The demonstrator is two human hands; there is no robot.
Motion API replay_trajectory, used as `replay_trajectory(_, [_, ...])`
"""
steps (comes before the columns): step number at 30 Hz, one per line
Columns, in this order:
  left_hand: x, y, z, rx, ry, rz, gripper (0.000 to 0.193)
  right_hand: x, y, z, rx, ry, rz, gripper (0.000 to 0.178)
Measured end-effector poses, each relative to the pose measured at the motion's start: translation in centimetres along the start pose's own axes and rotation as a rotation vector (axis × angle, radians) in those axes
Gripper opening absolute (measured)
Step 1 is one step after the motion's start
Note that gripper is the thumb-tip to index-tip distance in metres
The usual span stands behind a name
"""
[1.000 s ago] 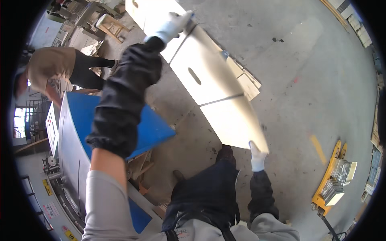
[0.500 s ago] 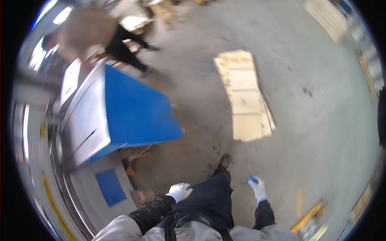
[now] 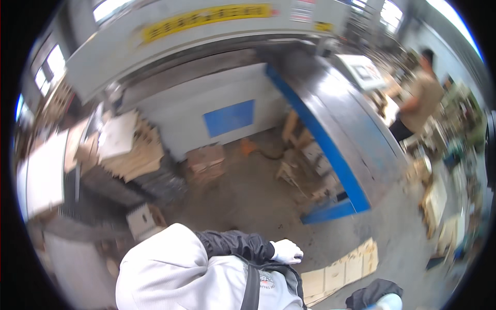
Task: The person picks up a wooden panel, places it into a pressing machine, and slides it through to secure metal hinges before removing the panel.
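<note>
My left hand (image 3: 287, 251), in a white glove, is held in front of my apron at waist height. Its fingers curl loosely inward, and nothing shows in them. Low at the right edge of the picture, my right hand (image 3: 390, 301) is a smeared pale, bluish patch beside a dark sleeve (image 3: 373, 293); its fingers cannot be made out. Between the two hands, pale flat boards (image 3: 335, 277) lie in a row on the floor, apart from both.
Ahead stands a large grey machine (image 3: 175, 98) with a steel-topped, blue-edged table (image 3: 356, 119). Stacked wooden sheets (image 3: 135, 157) are at left, a brownish box (image 3: 205, 159) by the machine's base. A person in a tan shirt (image 3: 424, 103) stands beyond the table at right.
My view has swung left, from the floor boards to the machine. The boards now appear low at right, and the other person has shifted from upper left to the right side.
</note>
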State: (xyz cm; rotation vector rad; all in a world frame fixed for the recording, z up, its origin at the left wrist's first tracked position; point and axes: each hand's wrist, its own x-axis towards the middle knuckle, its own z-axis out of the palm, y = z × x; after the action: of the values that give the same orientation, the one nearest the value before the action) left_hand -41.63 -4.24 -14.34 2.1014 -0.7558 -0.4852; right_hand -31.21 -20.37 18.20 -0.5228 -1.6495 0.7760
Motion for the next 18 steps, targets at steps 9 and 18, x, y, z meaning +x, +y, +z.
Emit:
replay_trajectory(9, [-12.1, -8.0, -11.2, 0.092, 0.388, -0.467, 0.035, 16.1, 7.2, -10.1, 0.361, -0.360, -0.011, 0.027])
replay_trajectory(18, [-20.3, -10.4, -13.5, -0.157, 0.695, -1.000, 0.042, 24.2, 11.1, -16.8, 0.637, -0.616, 0.005, 0.027])
